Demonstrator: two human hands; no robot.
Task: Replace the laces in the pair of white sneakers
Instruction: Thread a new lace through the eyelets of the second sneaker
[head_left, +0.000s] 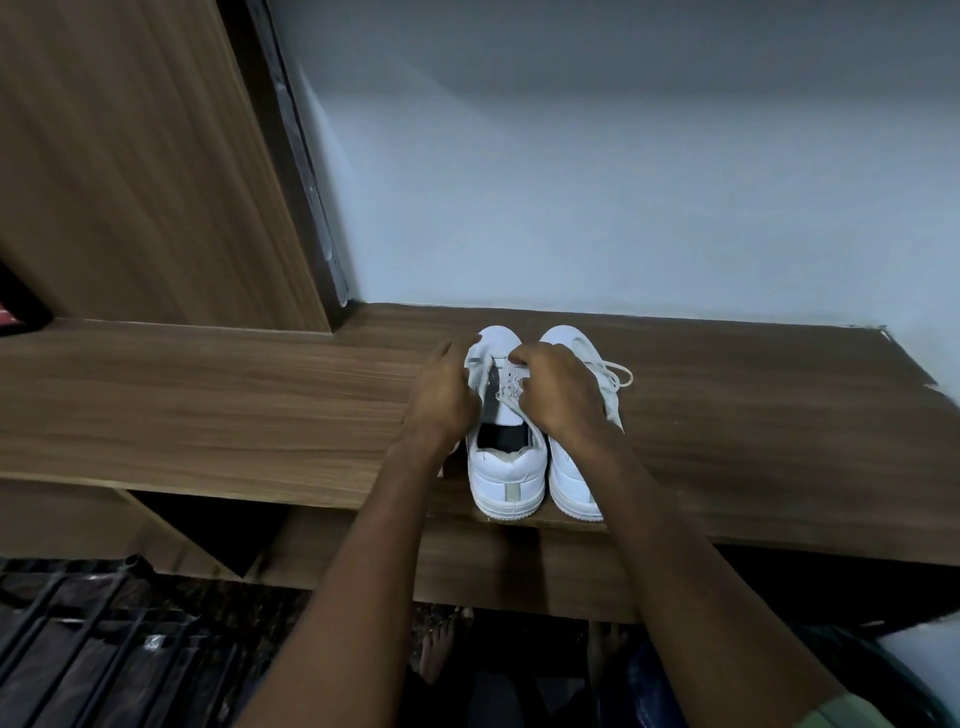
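Two white sneakers stand side by side on a wooden shelf (208, 405), heels toward me. My left hand (441, 400) holds the left side of the left sneaker (506, 473) near its eyelets. Fingers of my right hand (558, 392) curl over that shoe's lace (511, 387) at the upper eyelets and pinch it. The right sneaker (571, 483) lies partly under my right wrist. Its white lace (621, 374) loops out loose to the right on the wood.
A pale wall rises right behind the shoes. A tall wooden panel (135, 171) stands at the back left. The shelf's front edge runs just under the heels. Below are a dark metal rack (104, 639) and my bare feet (441, 649).
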